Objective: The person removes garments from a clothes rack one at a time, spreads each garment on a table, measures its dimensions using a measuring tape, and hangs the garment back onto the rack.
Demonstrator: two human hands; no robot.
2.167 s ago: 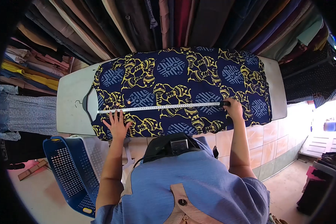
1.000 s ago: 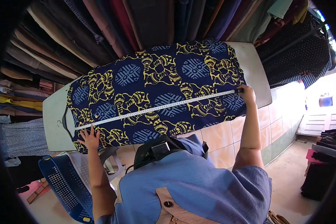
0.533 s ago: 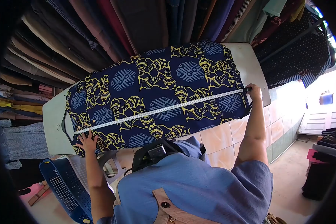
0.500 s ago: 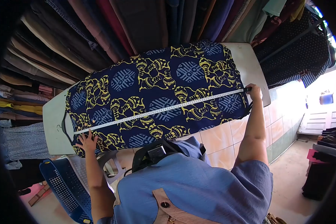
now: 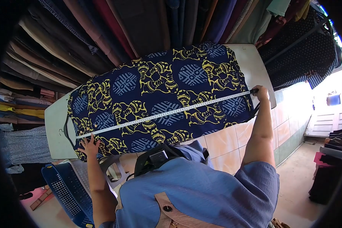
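Note:
A dark blue garment (image 5: 159, 95) with yellow and pale-blue motifs lies spread over a pale board (image 5: 59, 142). Across it, slightly diagonal, stretches a white measuring tape (image 5: 167, 114). My left hand (image 5: 90, 146) rests on the garment with its fingers spread, the fingertips at the tape's left end. My right hand (image 5: 261, 94) is closed around the dark piece at the tape's right end, near the garment's right edge. A black hanger (image 5: 67, 131) with a metal hook sticks out from the garment's left side.
Behind the board hang rows of trousers (image 5: 140, 26). A dotted dark garment (image 5: 300, 49) hangs at right, and folded clothes (image 5: 21, 106) are stacked at left. A blue perforated basket (image 5: 66, 193) stands lower left beside a grey plastic chair (image 5: 116, 171).
The view has shifted slightly. My hands stay at the two ends of the tape, and the tape lies almost the same across the garment.

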